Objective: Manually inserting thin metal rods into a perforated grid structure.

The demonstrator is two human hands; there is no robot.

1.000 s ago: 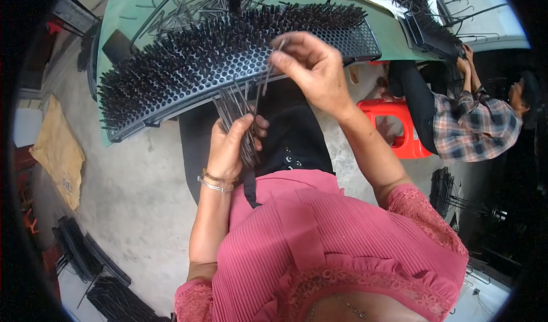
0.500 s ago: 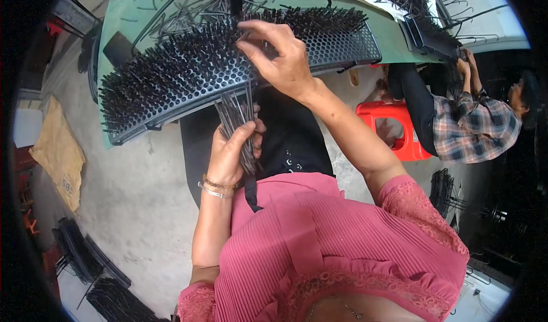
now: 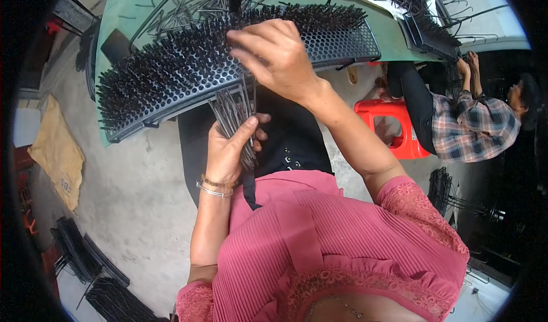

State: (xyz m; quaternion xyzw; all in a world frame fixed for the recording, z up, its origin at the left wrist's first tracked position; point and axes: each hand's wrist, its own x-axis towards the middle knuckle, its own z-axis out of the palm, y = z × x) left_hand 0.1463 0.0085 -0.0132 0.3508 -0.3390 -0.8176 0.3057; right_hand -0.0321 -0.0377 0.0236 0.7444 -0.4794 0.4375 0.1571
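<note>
Metal pins [image 3: 235, 112] bundled in left hand [image 3: 228, 148], below right hand [image 3: 277, 57].

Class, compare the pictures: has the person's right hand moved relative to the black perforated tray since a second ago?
Yes. The right hand has moved left and up, from beside the front edge of the perforated tray to over its rows of pins.

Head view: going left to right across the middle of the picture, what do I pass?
Tan sack on the floor → left hand gripping a bundle of dark metal pins → right hand at the perforated black tray → red stool → co-worker in a plaid shirt.
</note>
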